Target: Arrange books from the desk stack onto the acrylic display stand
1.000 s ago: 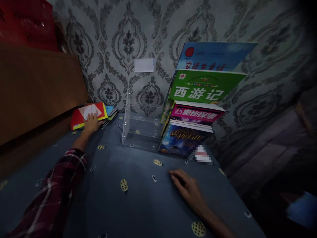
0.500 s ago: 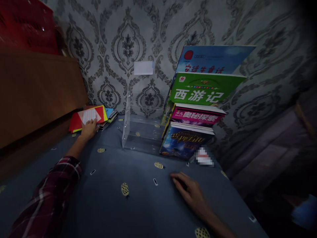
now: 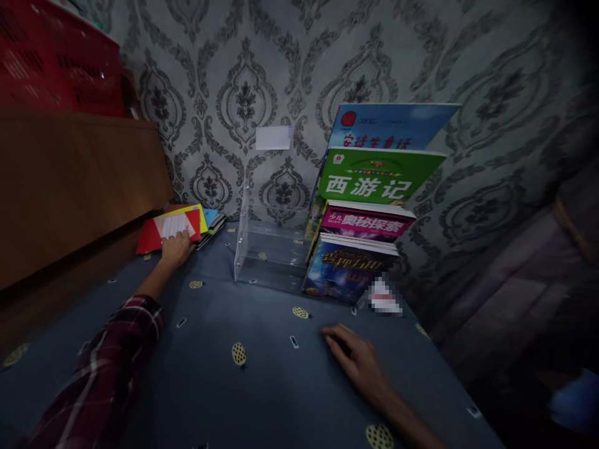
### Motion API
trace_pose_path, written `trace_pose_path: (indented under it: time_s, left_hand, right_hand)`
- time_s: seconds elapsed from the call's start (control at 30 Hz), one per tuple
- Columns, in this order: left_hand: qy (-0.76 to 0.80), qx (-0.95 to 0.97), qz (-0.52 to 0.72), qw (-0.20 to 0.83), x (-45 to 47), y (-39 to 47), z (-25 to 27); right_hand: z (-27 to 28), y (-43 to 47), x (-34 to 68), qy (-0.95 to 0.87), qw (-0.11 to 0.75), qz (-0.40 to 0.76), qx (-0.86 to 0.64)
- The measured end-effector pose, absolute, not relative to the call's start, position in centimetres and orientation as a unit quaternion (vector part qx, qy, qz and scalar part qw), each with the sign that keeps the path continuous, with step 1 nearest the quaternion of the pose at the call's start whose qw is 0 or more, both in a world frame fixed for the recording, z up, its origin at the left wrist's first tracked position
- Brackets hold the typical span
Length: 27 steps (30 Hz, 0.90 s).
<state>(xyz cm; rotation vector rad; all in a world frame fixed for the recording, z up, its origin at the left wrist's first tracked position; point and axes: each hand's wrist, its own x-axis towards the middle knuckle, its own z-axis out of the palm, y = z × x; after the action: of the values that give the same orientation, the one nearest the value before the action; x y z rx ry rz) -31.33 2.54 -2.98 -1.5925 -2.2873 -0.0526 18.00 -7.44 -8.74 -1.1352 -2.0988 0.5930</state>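
Observation:
At the far left, my left hand (image 3: 176, 249) lies with its fingers spread over a red book (image 3: 152, 234) with a pale panel, on top of a pile. Under it show a yellow cover (image 3: 203, 218) and a blue one (image 3: 211, 216). My right hand (image 3: 353, 358) rests loosely curved on the cloth, thumb apart from the fingers, holding nothing. Beyond it, a clear acrylic rack (image 3: 239, 255) holds upright books at its right: a dark blue book (image 3: 344, 271), a magenta book (image 3: 365, 223), a green book (image 3: 381, 178) and a light blue book (image 3: 397, 125).
Dark blue cloth with pineapple prints (image 3: 210, 374) covers the table. A wooden cabinet (image 3: 84, 187) bearing a red basket (image 3: 88, 68) borders the left. Patterned wallpaper (image 3: 246, 93) rises behind, with a white label (image 3: 273, 138) before it. A blurred white-and-red item (image 3: 384, 298) lies beside the books.
The view has shifted slightly, so the cabinet, basket and pile sit further right. My left hand stays on the red book, and my right hand has hardly moved.

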Motion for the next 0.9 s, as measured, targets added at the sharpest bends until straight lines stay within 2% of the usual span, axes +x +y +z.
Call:
trace_pose_path:
  time_s: [0.33,0.9]
  left_hand:
    - [-0.809,-0.561,-0.001,0.172,-31.0,2.3,-3.4]
    - [-0.734,-0.659,0.113,0.117,-30.6,-6.9,-5.3]
  right_hand:
    - [-8.6,-7.4,18.0,-0.805,0.328,0.231,-0.438]
    - [-8.7,-7.2,18.2,-0.812,0.326,0.227,-0.428]
